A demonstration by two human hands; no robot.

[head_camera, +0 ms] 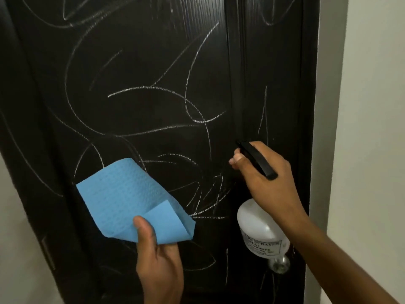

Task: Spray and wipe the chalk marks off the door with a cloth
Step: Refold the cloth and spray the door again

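Ribbed blue cloth [131, 200]; scrawled chalk marks [153, 91]; black door [153, 51].

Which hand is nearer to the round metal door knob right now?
Right. The right hand grips the spray bottle directly above the door knob, with the bottle between them. The left hand holds the blue cloth well off to the knob's left.

1. The door [153, 62] is seen to be dark, wood-grained and faintly glossy, streaked with powdery white chalk marks [153, 91].
2. The cloth [122, 198] is shown as blue, matt, finely textured fabric.
3. The spray bottle [258, 227] is translucent white plastic, topped with matt black plastic.
4. The door knob [279, 265] is shiny metal.
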